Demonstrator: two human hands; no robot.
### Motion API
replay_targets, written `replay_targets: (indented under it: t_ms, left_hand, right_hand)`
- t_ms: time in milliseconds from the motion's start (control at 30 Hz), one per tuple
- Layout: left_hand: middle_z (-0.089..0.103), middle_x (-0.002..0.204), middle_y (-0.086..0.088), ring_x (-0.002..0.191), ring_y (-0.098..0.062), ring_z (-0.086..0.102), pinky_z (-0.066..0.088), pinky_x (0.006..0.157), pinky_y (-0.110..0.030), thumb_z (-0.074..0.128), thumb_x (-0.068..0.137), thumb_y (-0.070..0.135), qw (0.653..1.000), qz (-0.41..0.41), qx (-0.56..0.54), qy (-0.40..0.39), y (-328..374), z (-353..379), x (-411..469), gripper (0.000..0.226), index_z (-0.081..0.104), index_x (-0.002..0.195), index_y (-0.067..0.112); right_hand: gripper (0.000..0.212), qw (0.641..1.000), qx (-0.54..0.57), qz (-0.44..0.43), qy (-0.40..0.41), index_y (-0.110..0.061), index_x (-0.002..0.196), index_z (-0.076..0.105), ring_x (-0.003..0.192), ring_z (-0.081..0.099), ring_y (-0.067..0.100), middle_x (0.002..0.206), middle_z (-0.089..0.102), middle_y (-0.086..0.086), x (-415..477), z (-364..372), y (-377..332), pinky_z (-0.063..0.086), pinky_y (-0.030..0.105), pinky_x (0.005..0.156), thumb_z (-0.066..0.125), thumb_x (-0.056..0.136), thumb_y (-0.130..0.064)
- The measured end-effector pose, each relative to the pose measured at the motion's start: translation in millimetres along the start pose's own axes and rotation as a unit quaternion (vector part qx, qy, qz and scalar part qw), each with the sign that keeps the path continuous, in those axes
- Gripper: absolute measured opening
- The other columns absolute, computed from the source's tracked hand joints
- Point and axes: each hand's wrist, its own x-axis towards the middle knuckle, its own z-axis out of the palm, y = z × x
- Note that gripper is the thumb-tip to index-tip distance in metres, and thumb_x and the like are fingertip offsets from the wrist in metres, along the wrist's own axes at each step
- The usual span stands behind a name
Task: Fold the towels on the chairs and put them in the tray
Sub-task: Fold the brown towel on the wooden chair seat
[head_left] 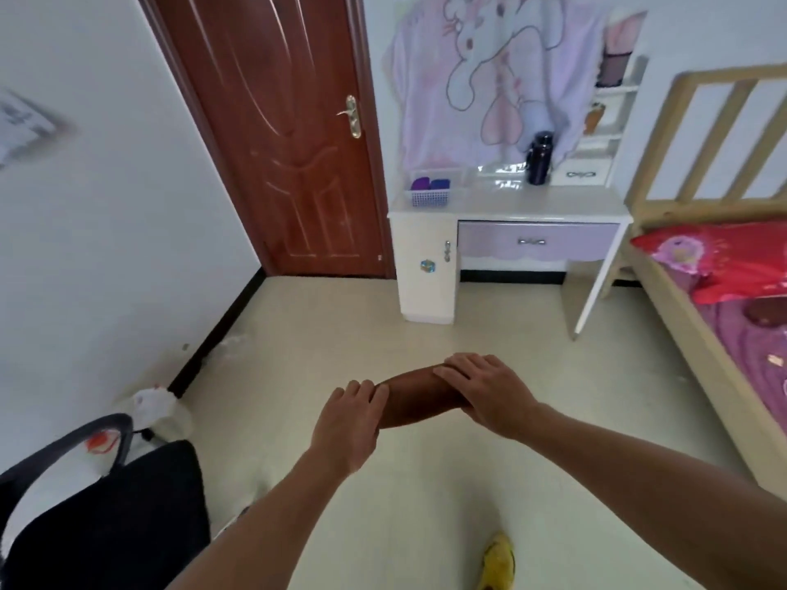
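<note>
Two hands — left hand (pixel 349 419) and right hand (pixel 483 391) — hold a brown towel (pixel 415 400), fingers (pixel 462 367) curled over it.

Tray (pixel 429 201) at left edge of desk (pixel 532 205), folded towels (pixel 430 183) in it; bottle (pixel 540 159) rear right of tabletop. Door (pixel 289 142) left of desk, bed (pixel 681 300) right. Chair (pixel 106 525) near left. Towel (pixel 419 400) over floor (pixel 362 325) before desk, held between left hand (pixel 349 419) and right hand (pixel 485 389).

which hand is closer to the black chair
Left. The left hand grips the brown towel at the end nearer the black chair; the right hand holds the other end, toward the bed.
</note>
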Motion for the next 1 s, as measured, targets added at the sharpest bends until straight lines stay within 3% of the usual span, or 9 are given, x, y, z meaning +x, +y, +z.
replay_targets:
  t_ms: [333,733,800,900,1000]
  left_hand:
    - [0.067,0.08,0.004,0.068,-0.018,0.062,0.052,0.06,-0.03,0.085,0.048,0.024,0.999,0.004,-0.044,0.013,-36,20,262,0.058,0.069,0.103,0.017]
    - [0.064,0.075,0.008,0.065,-0.014,0.059,0.048,0.057,-0.026,0.083,0.049,0.023,0.996,0.002,-0.089,0.022,-135,79,513,0.052,0.065,0.098,0.022]
    - [0.065,0.08,0.006,0.07,-0.017,0.06,0.047,0.062,-0.028,0.079,0.058,0.021,0.993,0.004,-0.122,0.008,-153,88,564,0.047,0.061,0.102,0.021]
    - [0.062,0.104,0.003,0.093,-0.019,0.056,0.04,0.079,-0.028,0.061,0.081,0.022,0.988,0.005,-0.154,-0.004,-173,90,633,0.037,0.053,0.117,0.021]
    - [0.059,0.11,0.004,0.097,-0.016,0.054,0.043,0.083,-0.025,0.06,0.083,0.023,0.978,-0.004,-0.21,0.008,-197,95,713,0.035,0.052,0.117,0.022]
  right_hand:
    - [0.057,0.999,-0.007,0.039,0.002,-0.022,0.121,0.056,0.1,0.064,0.022,0.114,0.065,0.001,151,32,220,0.055,0.037,0.083,0.08,0.07,-0.027]
    - [0.058,0.999,0.01,0.05,0.009,-0.023,0.112,0.059,0.092,0.065,0.02,0.104,0.068,-0.002,336,88,397,0.054,0.033,0.079,0.081,0.058,-0.024]
    - [0.056,0.997,0.017,0.07,0.009,-0.023,0.112,0.06,0.094,0.066,0.02,0.105,0.069,-0.002,373,99,432,0.055,0.034,0.08,0.081,0.061,-0.024]
    - [0.05,0.994,0.024,0.104,-0.002,-0.025,0.113,0.06,0.095,0.065,0.018,0.106,0.069,-0.003,422,102,477,0.053,0.034,0.084,0.076,0.066,-0.026]
    - [0.049,0.987,0.044,0.155,0.009,-0.024,0.112,0.06,0.094,0.066,0.02,0.105,0.069,-0.002,468,96,525,0.051,0.035,0.084,0.074,0.065,-0.027]
